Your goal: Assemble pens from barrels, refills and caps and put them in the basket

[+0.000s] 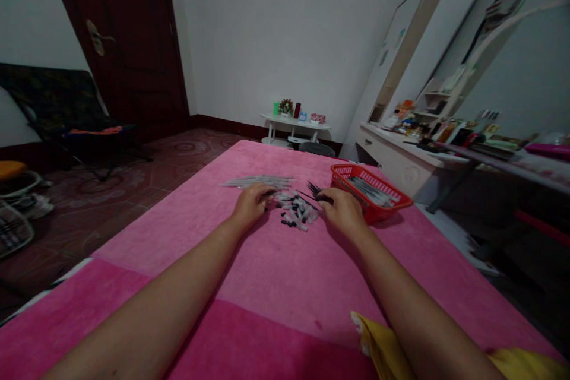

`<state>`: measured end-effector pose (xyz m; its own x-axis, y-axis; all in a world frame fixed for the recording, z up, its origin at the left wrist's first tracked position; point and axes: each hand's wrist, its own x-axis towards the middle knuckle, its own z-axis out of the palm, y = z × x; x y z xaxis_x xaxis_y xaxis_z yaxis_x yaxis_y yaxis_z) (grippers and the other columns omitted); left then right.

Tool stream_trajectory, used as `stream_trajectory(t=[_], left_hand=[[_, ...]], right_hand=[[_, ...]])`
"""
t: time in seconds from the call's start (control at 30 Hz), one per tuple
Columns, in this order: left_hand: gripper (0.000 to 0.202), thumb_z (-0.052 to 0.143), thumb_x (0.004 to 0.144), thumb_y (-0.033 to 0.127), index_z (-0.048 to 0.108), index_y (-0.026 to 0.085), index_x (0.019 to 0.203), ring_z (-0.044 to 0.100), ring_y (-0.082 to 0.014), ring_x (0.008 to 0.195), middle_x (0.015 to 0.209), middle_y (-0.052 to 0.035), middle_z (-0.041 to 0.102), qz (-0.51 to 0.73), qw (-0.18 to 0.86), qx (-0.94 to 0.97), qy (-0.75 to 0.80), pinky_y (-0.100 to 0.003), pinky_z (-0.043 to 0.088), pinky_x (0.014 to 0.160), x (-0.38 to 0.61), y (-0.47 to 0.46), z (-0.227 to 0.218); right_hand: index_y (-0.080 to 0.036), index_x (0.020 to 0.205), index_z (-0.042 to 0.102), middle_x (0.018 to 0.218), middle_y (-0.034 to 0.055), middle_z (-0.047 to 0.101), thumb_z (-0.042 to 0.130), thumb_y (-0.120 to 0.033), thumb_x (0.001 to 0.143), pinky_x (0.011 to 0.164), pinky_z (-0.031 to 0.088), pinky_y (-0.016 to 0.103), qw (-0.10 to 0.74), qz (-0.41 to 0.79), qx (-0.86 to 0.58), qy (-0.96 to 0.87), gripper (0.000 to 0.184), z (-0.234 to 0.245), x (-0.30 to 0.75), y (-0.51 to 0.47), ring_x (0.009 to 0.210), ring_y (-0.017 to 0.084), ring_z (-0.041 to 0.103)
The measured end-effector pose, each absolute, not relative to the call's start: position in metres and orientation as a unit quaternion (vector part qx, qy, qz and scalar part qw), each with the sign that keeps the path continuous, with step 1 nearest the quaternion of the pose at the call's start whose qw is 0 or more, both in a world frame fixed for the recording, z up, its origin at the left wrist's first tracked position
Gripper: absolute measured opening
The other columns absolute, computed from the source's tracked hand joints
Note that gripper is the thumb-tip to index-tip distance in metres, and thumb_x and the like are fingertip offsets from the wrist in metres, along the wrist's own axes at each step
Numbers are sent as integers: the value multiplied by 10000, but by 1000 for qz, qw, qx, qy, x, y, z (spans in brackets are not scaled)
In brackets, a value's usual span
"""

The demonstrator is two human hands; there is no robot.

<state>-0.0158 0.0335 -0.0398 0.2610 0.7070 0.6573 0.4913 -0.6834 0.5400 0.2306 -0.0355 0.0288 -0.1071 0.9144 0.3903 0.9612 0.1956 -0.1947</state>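
My left hand (253,206) is closed, its fingertips pinched together at the left edge of a pile of small clear and black caps (297,211); what it holds is too small to make out. Just beyond it lies a bundle of slim, clear pen barrels (258,180). My right hand (345,211) is closed too, thumb and finger pinching a thin dark stick (306,195) that points left over the caps. Several dark, thin pointed sticks (314,188) lie beside its fingertips. Right behind this hand stands a red plastic basket (388,211) holding more slim pen-like pieces (370,191).
Everything rests on a pink cloth-covered surface (267,273). A yellow cloth (383,344) shows under my right forearm. A low white table (294,122) stands by the far wall, a cluttered dresser (396,151) on the right, a folding chair (57,101) on the left.
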Motion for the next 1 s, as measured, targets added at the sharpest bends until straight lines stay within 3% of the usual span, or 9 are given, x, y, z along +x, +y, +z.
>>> stream_trajectory(t=[0.57, 1.0], left_hand=[[257, 546, 816, 155, 697, 198, 1020, 612, -215, 976, 1004, -77, 695, 421, 89, 830, 355, -346, 474, 881, -11, 22, -32], [182, 602, 815, 232, 713, 218, 959, 609, -207, 886, 900, -85, 674, 379, 61, 854, 352, -311, 467, 793, -6, 13, -26]], right_hand=[[-258, 961, 721, 945, 36, 695, 578, -245, 817, 762, 396, 264, 170, -96, -606, -771, 203, 31, 215, -42, 934, 194, 585], [-223, 940, 734, 888, 76, 674, 562, -178, 820, 770, 382, 289, 140, -123, -569, -801, 215, 40, 206, -46, 905, 207, 561]])
